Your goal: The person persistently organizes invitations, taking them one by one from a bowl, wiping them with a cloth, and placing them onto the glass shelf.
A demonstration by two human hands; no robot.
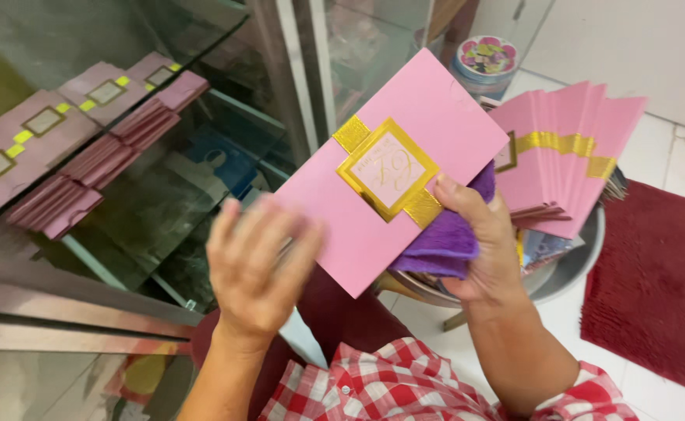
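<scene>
Nearest the camera, red-and-white checked sleeves [405, 390] framed the bottom edge. Above them, the left hand [258, 269] was spread open, its fingers blurred, lying against the lower left part of a pink card [393, 168] without closing around it. The right hand [483, 249] was closed on the card's lower right edge, thumb pressed beside the gold square emblem [389, 169], and the same hand also held a purple cloth [448, 234] bunched behind the card. The card was tilted, its upper corner pointing away from the person, with a gold band running across its middle under the emblem.

Just behind the right hand, a grey metal basin [584, 249] sat on the white tiled floor [662, 148], holding a fanned stack of matching pink cards [572, 156] with gold bands. A dark red mat [658, 288] lay to the right of the basin.

To the left, a glass counter [148, 195] held more pink cards [85, 140] laid overlapping in a row on its shelf. Farthest off, a round tin with a flowered lid [486, 58] stood near the wall.
</scene>
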